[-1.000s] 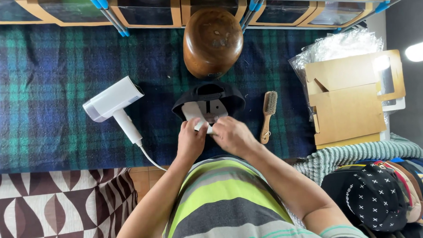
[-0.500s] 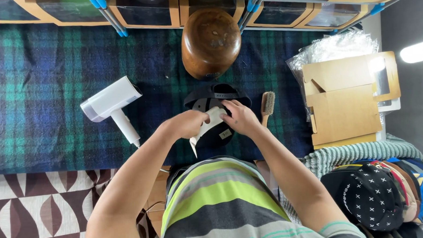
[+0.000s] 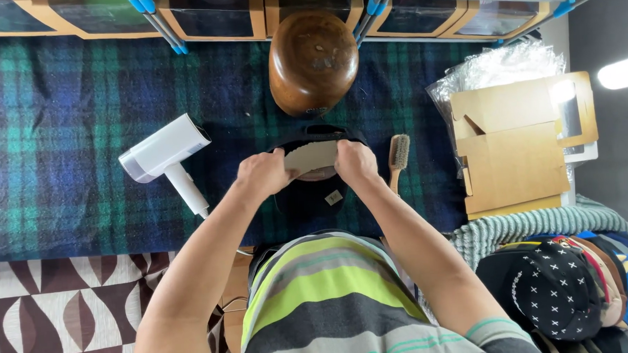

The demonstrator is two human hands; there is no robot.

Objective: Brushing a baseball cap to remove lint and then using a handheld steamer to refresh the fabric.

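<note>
A black cap lies on the blue-green plaid cloth in front of me. My left hand and my right hand each grip an end of a curved grey cardboard strip, held just above the cap's opening. A small white tag shows on the cap below the strip. Behind the cap stands a rounded brown wooden head block.
A white hand-held steamer lies left of the cap. A small wooden brush lies to its right. Flat cardboard pieces and clear plastic wrap sit at the right. Several caps are stacked at the lower right.
My hands rose from the cap's near edge. The folded cardboard has been spread out into a curved strip, now held by both ends over the cap.
</note>
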